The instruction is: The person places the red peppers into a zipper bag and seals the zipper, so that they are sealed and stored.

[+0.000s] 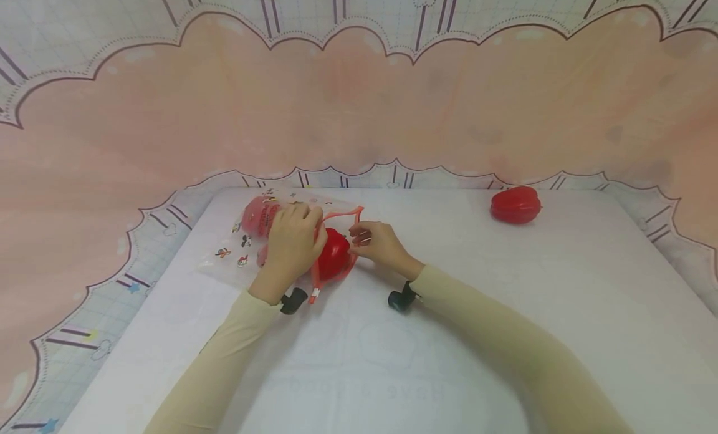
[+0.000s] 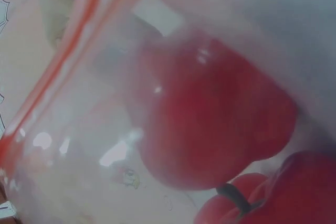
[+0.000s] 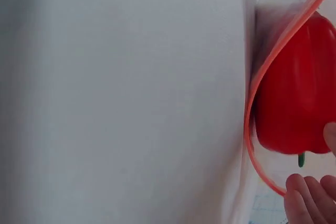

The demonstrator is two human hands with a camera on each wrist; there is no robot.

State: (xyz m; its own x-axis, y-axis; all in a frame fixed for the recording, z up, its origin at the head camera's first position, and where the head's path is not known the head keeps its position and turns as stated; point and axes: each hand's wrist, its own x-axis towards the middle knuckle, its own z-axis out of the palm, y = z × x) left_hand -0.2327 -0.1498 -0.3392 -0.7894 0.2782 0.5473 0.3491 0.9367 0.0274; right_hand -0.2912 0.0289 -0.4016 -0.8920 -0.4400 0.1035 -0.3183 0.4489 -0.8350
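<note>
A clear plastic zip bag (image 1: 224,262) with cartoon prints and an orange-red rim lies on the table, its mouth spread toward the right. My left hand (image 1: 294,241) grips the bag near the rim. One red bell pepper (image 1: 335,253) sits just inside the mouth, green stem outward in the right wrist view. Deeper inside lies another red pepper (image 1: 255,217), seen blurred through the plastic in the left wrist view. Beside the mouth is my right hand (image 1: 381,244); its thumb touches the stem-end pepper, while the fingers (image 3: 299,198) stay apart from it, loosely bent.
Another red bell pepper (image 1: 516,205) lies at the back right of the white table (image 1: 477,334). A patterned peach cloth (image 1: 359,110) hangs behind the table. Black wrist cameras (image 1: 401,298) hang below both wrists.
</note>
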